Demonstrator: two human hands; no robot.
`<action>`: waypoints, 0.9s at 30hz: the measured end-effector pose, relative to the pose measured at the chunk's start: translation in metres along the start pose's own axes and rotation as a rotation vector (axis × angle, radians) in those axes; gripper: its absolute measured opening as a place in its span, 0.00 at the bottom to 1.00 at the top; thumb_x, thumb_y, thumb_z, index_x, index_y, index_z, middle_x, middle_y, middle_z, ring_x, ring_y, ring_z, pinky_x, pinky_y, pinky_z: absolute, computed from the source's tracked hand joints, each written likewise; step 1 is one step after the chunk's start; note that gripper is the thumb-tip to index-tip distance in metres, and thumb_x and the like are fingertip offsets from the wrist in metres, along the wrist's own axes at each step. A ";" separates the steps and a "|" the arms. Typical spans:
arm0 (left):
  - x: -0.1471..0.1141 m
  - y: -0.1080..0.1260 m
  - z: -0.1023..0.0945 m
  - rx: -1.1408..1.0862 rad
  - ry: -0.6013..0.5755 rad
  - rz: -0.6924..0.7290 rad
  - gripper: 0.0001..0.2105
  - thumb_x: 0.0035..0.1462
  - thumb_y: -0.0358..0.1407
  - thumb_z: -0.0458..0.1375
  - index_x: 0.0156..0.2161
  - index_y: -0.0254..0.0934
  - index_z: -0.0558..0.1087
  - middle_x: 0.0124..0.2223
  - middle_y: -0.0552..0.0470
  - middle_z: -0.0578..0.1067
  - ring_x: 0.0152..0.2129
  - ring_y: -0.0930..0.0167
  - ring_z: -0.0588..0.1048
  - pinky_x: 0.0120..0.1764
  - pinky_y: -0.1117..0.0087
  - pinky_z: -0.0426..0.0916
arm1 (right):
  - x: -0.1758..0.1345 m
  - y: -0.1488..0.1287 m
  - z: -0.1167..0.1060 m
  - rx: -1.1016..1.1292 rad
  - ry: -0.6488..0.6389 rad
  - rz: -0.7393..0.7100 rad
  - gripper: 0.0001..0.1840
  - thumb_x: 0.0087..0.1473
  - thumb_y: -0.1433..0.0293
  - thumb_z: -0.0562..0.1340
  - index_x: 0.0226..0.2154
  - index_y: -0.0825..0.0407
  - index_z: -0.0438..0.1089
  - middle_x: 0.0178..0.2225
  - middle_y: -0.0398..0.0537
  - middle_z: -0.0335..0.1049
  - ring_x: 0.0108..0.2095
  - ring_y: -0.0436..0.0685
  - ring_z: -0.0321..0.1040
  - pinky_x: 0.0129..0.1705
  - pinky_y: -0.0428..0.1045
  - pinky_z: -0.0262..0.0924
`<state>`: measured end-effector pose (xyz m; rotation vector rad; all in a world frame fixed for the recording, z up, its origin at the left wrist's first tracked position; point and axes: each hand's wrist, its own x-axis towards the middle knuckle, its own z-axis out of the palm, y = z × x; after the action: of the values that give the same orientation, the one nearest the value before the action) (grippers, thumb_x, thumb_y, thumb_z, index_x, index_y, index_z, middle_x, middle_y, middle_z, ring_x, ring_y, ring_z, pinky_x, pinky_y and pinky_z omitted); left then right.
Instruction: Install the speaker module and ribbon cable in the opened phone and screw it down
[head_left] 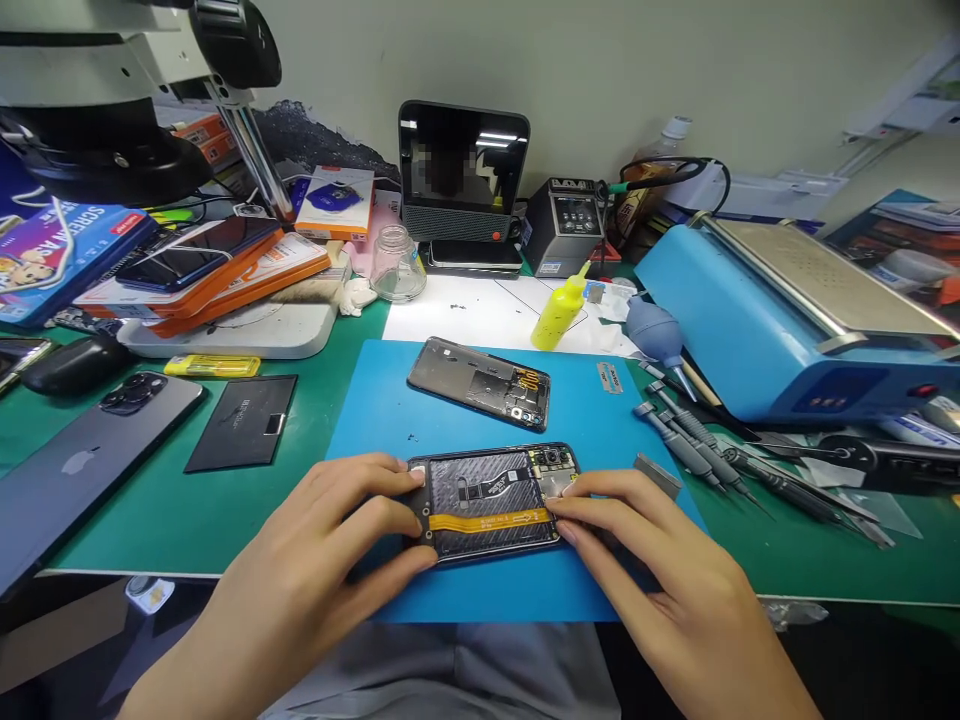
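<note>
An opened phone (487,500) lies on the blue mat with its inside facing up. An orange flex cable (480,521) runs lengthwise across it, below a short black flex cable (495,488). My left hand (322,545) grips the phone's left end, with fingertips on the lower board cover and the thumb at the near edge. At the other end, my right hand (645,545) has its fingertips close together on the phone, beside the orange cable's right end. Whether a small part sits under those fingertips is hidden. Behind the phone rests a detached rear housing (480,383).
To the left are a grey phone (97,450), a flat black panel (241,423) and stacked boxes under a microscope (120,150). A yellow bottle (559,312) stands behind the mat. On the right are a blower bulb (654,330), screwdrivers (686,440) and a blue heating plate machine (750,320).
</note>
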<state>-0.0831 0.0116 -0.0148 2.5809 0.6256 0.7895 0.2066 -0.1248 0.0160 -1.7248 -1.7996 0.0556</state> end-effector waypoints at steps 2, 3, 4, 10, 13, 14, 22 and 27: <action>0.000 -0.001 0.000 -0.010 -0.014 -0.040 0.05 0.83 0.43 0.59 0.52 0.48 0.75 0.59 0.54 0.77 0.63 0.72 0.73 0.68 0.73 0.62 | 0.000 -0.006 0.001 0.019 -0.002 0.064 0.08 0.79 0.65 0.63 0.51 0.40 0.79 0.51 0.40 0.79 0.50 0.46 0.82 0.52 0.38 0.73; 0.001 -0.001 -0.001 -0.011 -0.022 -0.061 0.05 0.83 0.44 0.59 0.53 0.49 0.75 0.59 0.54 0.77 0.62 0.71 0.73 0.67 0.73 0.63 | 0.000 -0.008 0.001 0.035 -0.001 0.092 0.07 0.79 0.65 0.63 0.50 0.39 0.79 0.50 0.39 0.79 0.49 0.46 0.82 0.51 0.38 0.73; 0.001 -0.002 -0.001 -0.013 -0.029 -0.083 0.06 0.83 0.46 0.59 0.54 0.49 0.75 0.59 0.55 0.77 0.61 0.70 0.74 0.65 0.72 0.65 | 0.001 -0.009 0.001 0.054 -0.001 0.119 0.07 0.78 0.65 0.63 0.49 0.39 0.79 0.49 0.38 0.79 0.48 0.46 0.82 0.50 0.37 0.73; -0.001 -0.001 -0.003 0.008 -0.071 -0.138 0.14 0.80 0.55 0.59 0.60 0.53 0.73 0.64 0.54 0.76 0.60 0.64 0.77 0.58 0.64 0.75 | 0.008 -0.013 0.002 0.123 -0.022 0.233 0.07 0.75 0.65 0.66 0.44 0.37 0.80 0.46 0.36 0.80 0.40 0.46 0.80 0.40 0.39 0.71; -0.002 -0.001 -0.003 0.035 -0.067 -0.165 0.15 0.81 0.55 0.57 0.62 0.54 0.72 0.70 0.52 0.73 0.63 0.62 0.77 0.57 0.60 0.78 | 0.011 -0.013 0.001 0.122 -0.036 0.268 0.07 0.74 0.63 0.66 0.43 0.37 0.81 0.44 0.36 0.80 0.33 0.47 0.75 0.33 0.42 0.68; -0.002 -0.002 -0.003 0.037 -0.071 -0.168 0.16 0.81 0.55 0.57 0.63 0.54 0.72 0.72 0.52 0.72 0.65 0.61 0.76 0.58 0.59 0.78 | 0.011 -0.014 0.001 0.125 -0.040 0.279 0.07 0.74 0.63 0.66 0.43 0.38 0.81 0.44 0.36 0.80 0.32 0.47 0.75 0.32 0.42 0.68; 0.003 -0.002 -0.005 0.037 -0.063 -0.081 0.15 0.81 0.48 0.60 0.65 0.50 0.70 0.70 0.51 0.78 0.66 0.62 0.75 0.64 0.58 0.75 | 0.006 -0.014 -0.002 0.072 -0.035 0.258 0.07 0.75 0.59 0.65 0.44 0.38 0.80 0.45 0.38 0.80 0.38 0.48 0.81 0.34 0.41 0.71; 0.006 0.005 -0.006 0.133 -0.005 0.007 0.13 0.83 0.45 0.58 0.63 0.42 0.72 0.69 0.46 0.81 0.65 0.62 0.77 0.64 0.59 0.74 | 0.007 -0.013 -0.002 0.056 -0.066 0.243 0.08 0.76 0.59 0.64 0.44 0.39 0.79 0.47 0.38 0.80 0.39 0.48 0.82 0.37 0.42 0.72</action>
<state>-0.0807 0.0119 -0.0050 2.7056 0.6896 0.7676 0.1962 -0.1208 0.0259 -1.9122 -1.6099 0.2646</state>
